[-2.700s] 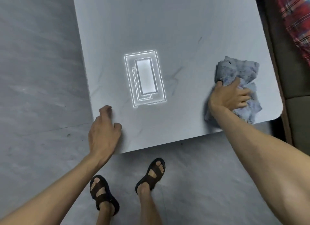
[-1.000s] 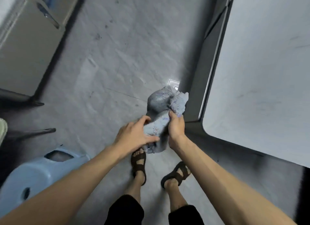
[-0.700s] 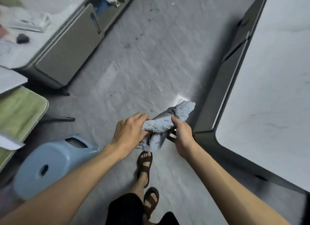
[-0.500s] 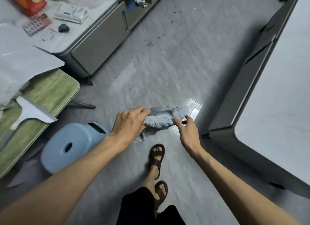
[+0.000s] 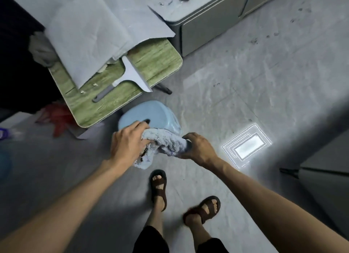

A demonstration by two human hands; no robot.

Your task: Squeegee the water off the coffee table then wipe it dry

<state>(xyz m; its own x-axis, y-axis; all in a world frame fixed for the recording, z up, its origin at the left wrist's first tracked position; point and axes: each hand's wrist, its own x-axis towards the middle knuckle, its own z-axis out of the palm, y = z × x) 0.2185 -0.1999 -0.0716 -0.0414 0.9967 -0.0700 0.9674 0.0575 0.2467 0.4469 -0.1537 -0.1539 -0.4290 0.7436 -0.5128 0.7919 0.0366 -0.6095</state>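
I hold a grey-blue fluffy cloth (image 5: 166, 145) in front of me above the floor, bunched into a roll. My left hand (image 5: 128, 144) grips its left end and my right hand (image 5: 198, 149) grips its right end. A grey squeegee (image 5: 130, 75) with a wide blade lies on a small green wood-grain table (image 5: 156, 58) at the upper left. Only the grey side of the coffee table (image 5: 326, 169) shows at the right edge; its top is out of view.
A light blue plastic stool (image 5: 151, 114) stands on the floor just beyond my hands. Grey sheets (image 5: 88, 31) cover part of the green table. A grey cabinet (image 5: 211, 18) stands at the top. My sandalled feet (image 5: 158, 188) are on the grey tiled floor.
I lifted the cloth off the coffee table, turned left away from it, and took the cloth in both hands. The green table, squeegee and stool came into view.
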